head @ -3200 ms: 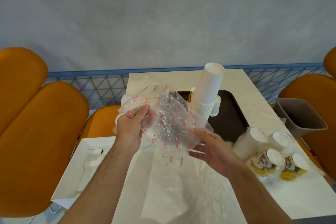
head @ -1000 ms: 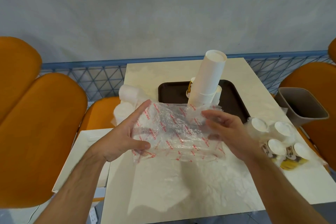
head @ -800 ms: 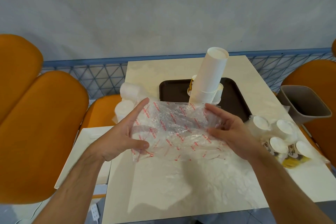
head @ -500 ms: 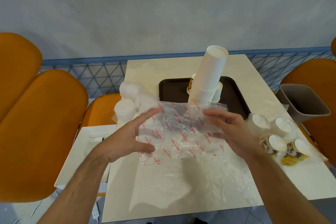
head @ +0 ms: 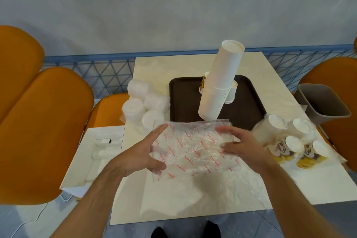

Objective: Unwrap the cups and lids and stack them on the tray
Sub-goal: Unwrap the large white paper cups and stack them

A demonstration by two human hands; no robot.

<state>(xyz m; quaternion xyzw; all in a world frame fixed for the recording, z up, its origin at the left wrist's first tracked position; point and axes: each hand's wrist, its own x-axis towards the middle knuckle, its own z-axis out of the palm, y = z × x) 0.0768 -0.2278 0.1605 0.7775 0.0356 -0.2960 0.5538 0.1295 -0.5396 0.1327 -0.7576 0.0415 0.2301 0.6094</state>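
A crumpled clear plastic wrapper (head: 190, 147) with red print is held above the table between both hands. My left hand (head: 143, 152) pinches its left edge between thumb and fingers. My right hand (head: 241, 144) grips its right edge with curled fingers. Behind it a tall leaning stack of white paper cups (head: 220, 83) stands on the dark brown tray (head: 185, 98). Wrapped white lids (head: 143, 102) lie left of the tray. Wrapped printed cups (head: 291, 141) lie on their sides to the right.
A larger sheet of clear plastic (head: 202, 189) lies flat on the cream table (head: 173, 63). A grey bin (head: 324, 102) stands off the right edge. An open white box (head: 96, 152) rests on an orange seat (head: 44, 121) at the left.
The wrapper has been folded smaller between my hands and has come down a little toward the table. My hands have drawn closer together.
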